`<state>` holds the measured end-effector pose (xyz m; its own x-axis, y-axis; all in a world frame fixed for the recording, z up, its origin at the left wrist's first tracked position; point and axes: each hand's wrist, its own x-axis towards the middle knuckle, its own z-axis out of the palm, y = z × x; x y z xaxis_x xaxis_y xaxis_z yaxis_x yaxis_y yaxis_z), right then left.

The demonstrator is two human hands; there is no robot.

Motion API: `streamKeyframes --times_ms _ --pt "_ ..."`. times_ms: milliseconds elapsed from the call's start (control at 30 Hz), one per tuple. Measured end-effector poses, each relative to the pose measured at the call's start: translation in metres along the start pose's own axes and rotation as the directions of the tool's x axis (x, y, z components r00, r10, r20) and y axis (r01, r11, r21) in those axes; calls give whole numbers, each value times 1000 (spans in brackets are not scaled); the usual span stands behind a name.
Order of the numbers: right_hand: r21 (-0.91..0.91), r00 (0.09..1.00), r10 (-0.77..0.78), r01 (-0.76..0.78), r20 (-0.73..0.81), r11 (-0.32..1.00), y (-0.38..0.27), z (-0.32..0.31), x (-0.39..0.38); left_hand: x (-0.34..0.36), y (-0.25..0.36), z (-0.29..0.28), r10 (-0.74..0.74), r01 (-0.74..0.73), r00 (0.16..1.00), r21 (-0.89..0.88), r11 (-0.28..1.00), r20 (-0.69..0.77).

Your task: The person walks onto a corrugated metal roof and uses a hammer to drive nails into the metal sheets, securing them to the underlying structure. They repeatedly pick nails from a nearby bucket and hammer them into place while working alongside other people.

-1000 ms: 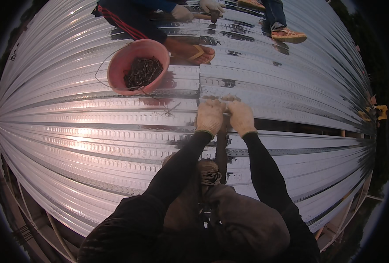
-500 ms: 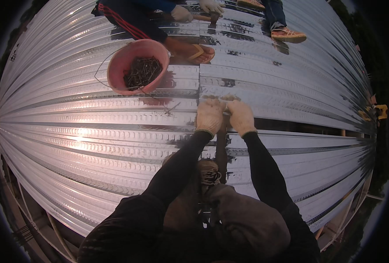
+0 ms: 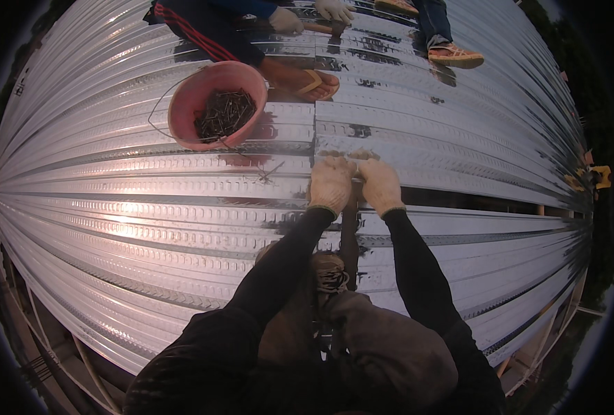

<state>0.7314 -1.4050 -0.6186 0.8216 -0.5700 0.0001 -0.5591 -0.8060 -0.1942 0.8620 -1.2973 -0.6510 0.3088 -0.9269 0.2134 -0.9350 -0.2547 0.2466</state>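
Note:
My left hand (image 3: pixel 331 184) and my right hand (image 3: pixel 381 185), both in cream work gloves, are side by side, thumbs close together. Their fingers curl over a rib of a shiny corrugated metal decking sheet (image 3: pixel 459 176), closed on it; the fingertips are mostly hidden. Just to the right of my right hand, a long dark gap (image 3: pixel 473 200) runs between that sheet and the one nearer me. A narrow dark beam (image 3: pixel 349 242) shows below and between my wrists. My shoe (image 3: pixel 330 271) rests close beside this beam.
Beyond my left hand stands a pink bucket (image 3: pixel 180 114) of nails (image 3: pixel 225 116), with several loose nails (image 3: pixel 269 173) near it. A co-worker's sandalled foot (image 3: pixel 314 84), gloved hand (image 3: pixel 286 21) and hammer (image 3: pixel 321 28) are ahead; another person's shoe (image 3: pixel 455 55) is farther right. Yellow equipment (image 3: pixel 601 176) sits at the right edge.

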Motion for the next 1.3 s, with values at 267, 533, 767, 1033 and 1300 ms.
streamKeyframes --times_ms 267,533,767,1033,1300 --pt "19 1000 2 -2 2 1000 3 2 -1 0 0 -1 -17 17 1000 -48 999 8" --pt "25 1000 -13 14 -16 1000 3 4 -1 1 1 -1 -13 13 1000 -34 999 -3" --pt "32 997 -36 38 -65 999 3 6 -2 0 2 -5 -20 19 997 12 1000 74" --pt "6 997 -31 32 -70 999 1 8 -1 -1 0 -6 -13 13 999 -13 1000 51" --pt "-60 1000 1 0 7 998 -1 16 -1 -6 -1 3 -25 22 995 25 999 93"
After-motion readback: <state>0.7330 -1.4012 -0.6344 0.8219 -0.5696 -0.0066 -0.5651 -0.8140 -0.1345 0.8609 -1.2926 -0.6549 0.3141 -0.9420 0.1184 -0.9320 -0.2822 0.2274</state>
